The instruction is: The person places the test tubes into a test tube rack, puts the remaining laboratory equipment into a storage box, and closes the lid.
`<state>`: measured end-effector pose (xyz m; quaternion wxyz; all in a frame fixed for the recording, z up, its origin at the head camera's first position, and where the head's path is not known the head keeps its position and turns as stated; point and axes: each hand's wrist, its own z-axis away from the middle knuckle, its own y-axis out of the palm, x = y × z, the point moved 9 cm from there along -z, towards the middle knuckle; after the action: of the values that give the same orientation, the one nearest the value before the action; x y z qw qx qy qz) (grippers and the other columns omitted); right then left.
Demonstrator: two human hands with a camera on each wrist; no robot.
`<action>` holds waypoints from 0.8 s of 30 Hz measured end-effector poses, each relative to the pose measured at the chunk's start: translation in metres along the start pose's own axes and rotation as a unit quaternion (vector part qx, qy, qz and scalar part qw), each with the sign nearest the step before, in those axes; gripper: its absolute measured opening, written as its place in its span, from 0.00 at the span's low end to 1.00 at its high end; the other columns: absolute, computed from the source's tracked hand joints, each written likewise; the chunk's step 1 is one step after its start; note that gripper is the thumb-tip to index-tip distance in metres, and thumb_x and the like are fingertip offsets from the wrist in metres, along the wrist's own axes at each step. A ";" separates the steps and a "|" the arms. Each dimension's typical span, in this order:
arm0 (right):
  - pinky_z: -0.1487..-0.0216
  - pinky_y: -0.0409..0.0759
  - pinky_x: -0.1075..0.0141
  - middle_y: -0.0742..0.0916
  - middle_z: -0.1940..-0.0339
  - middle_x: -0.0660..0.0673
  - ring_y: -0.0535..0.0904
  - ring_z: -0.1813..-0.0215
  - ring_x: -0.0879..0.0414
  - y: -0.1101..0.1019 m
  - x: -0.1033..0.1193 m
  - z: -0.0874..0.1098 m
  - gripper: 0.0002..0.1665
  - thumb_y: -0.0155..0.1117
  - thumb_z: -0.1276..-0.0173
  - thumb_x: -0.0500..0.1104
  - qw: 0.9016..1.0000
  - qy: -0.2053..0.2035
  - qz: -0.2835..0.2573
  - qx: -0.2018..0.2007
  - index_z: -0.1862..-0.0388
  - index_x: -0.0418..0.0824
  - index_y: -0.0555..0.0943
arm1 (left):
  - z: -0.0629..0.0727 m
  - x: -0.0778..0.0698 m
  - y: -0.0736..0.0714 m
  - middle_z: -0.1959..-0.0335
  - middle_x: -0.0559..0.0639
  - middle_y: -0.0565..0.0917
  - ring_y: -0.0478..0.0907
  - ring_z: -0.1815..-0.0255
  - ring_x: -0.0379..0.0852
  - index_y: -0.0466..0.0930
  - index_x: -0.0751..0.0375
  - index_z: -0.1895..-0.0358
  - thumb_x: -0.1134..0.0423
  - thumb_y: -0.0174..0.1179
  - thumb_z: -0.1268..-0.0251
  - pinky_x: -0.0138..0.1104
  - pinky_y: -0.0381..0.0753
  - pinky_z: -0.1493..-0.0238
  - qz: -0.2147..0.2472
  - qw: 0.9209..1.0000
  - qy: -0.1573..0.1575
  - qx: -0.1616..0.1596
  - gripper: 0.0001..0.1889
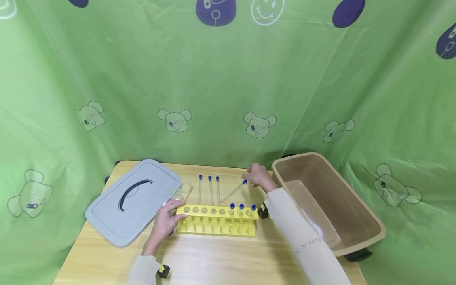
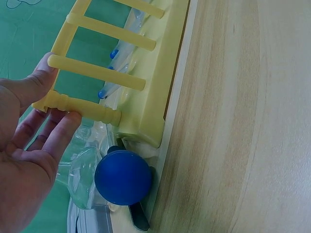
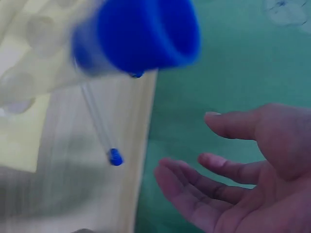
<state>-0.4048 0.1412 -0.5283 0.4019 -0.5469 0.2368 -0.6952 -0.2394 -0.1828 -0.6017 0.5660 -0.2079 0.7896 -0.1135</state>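
Left hand [image 1: 166,221] gripping a yellow rack [image 1: 218,215], right hand [image 1: 260,177] near a slanting tube [image 1: 233,192].
Head view: the rack stands on the tabletop [image 1: 213,261], blue-capped tubes [image 1: 242,207] in its right end; the slanting tube lies on its far side. Left wrist view: thumb and fingers clasp the rack's left end. Right wrist view: the right hand's fingers are loosely parted, free.

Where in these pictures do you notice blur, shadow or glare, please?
Right wrist view: the nearest blue cap is blurred, and a soft shadow darkens the table; head view: a small bright glare shows inside the brown bin; left wrist view: the yellow rack looks fairly sharp, with a pale sheen on the table.
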 end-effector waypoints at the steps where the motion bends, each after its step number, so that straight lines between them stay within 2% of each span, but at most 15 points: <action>1: 0.62 0.90 0.56 0.81 0.71 0.42 0.80 0.71 0.51 0.005 -0.003 -0.005 0.15 0.68 0.29 0.44 1.000 0.018 -0.004 0.014 0.63 0.34 0.76 | 0.000 0.000 0.000 0.50 0.55 0.88 0.82 0.44 0.58 0.88 0.66 0.51 0.71 0.80 0.56 0.52 0.78 0.36 0.000 1.000 0.001 0.000 0.23; 3: 0.64 0.90 0.56 0.77 0.78 0.45 0.79 0.75 0.52 0.013 -0.007 -0.012 0.17 0.68 0.30 0.42 0.998 0.051 -0.009 0.034 0.73 0.38 0.71 | 0.000 0.001 -0.001 0.50 0.54 0.88 0.82 0.44 0.58 0.88 0.65 0.51 0.71 0.80 0.56 0.51 0.79 0.37 0.002 1.000 0.000 -0.002 0.23; 5: 0.65 0.90 0.57 0.75 0.81 0.45 0.79 0.78 0.52 0.019 -0.010 -0.016 0.18 0.67 0.30 0.41 0.996 0.077 -0.006 0.047 0.76 0.40 0.69 | 0.000 0.001 -0.001 0.50 0.53 0.88 0.82 0.44 0.57 0.88 0.64 0.51 0.71 0.80 0.56 0.51 0.79 0.37 0.002 1.000 -0.002 -0.002 0.23; 7: 0.64 0.91 0.56 0.77 0.81 0.43 0.82 0.78 0.50 0.024 -0.012 -0.019 0.14 0.67 0.31 0.41 0.994 0.099 -0.004 0.054 0.72 0.37 0.73 | 0.000 0.000 -0.001 0.50 0.53 0.88 0.82 0.44 0.57 0.89 0.63 0.51 0.72 0.80 0.56 0.52 0.79 0.36 0.002 1.000 -0.003 -0.001 0.23; 9: 0.63 0.91 0.55 0.79 0.77 0.39 0.83 0.76 0.48 0.028 -0.011 -0.021 0.12 0.66 0.30 0.41 0.992 0.112 -0.004 0.061 0.63 0.32 0.77 | 0.000 0.000 0.000 0.50 0.53 0.88 0.82 0.44 0.58 0.88 0.63 0.51 0.72 0.80 0.56 0.52 0.78 0.35 0.000 1.000 -0.003 -0.001 0.23; 12: 0.65 0.91 0.58 0.82 0.70 0.34 0.84 0.74 0.47 0.032 -0.008 -0.025 0.19 0.66 0.29 0.42 0.990 0.117 0.001 0.076 0.50 0.26 0.78 | 0.000 0.000 0.001 0.50 0.56 0.88 0.81 0.43 0.60 0.88 0.64 0.51 0.72 0.80 0.57 0.54 0.75 0.34 -0.001 1.000 -0.003 0.000 0.23; 15: 0.67 0.90 0.61 0.84 0.61 0.30 0.83 0.73 0.47 0.032 -0.004 -0.026 0.24 0.65 0.29 0.42 0.989 0.117 0.005 0.089 0.43 0.25 0.77 | -0.001 0.001 0.001 0.49 0.58 0.87 0.81 0.42 0.61 0.88 0.65 0.50 0.72 0.80 0.56 0.56 0.74 0.33 -0.004 1.000 0.000 -0.001 0.24; 19: 0.63 0.90 0.59 0.85 0.52 0.26 0.83 0.75 0.48 0.029 0.003 -0.028 0.26 0.65 0.29 0.42 0.988 0.121 0.007 0.100 0.41 0.24 0.77 | -0.001 0.002 -0.002 0.49 0.58 0.87 0.81 0.42 0.61 0.88 0.64 0.50 0.71 0.80 0.56 0.55 0.74 0.33 -0.001 1.000 -0.003 -0.006 0.24; 24: 0.63 0.90 0.60 0.85 0.56 0.29 0.87 0.69 0.44 0.034 0.005 -0.033 0.25 0.66 0.30 0.41 0.988 0.121 0.002 0.100 0.42 0.24 0.77 | -0.001 0.001 -0.004 0.50 0.55 0.88 0.82 0.43 0.60 0.88 0.64 0.51 0.71 0.80 0.57 0.54 0.75 0.34 0.005 1.000 -0.001 -0.009 0.23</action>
<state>-0.4263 0.1144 -0.5616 0.4245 -0.4149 0.2140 -0.7758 -0.2401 -0.1868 -0.6010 0.5650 -0.2093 0.7914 -0.1031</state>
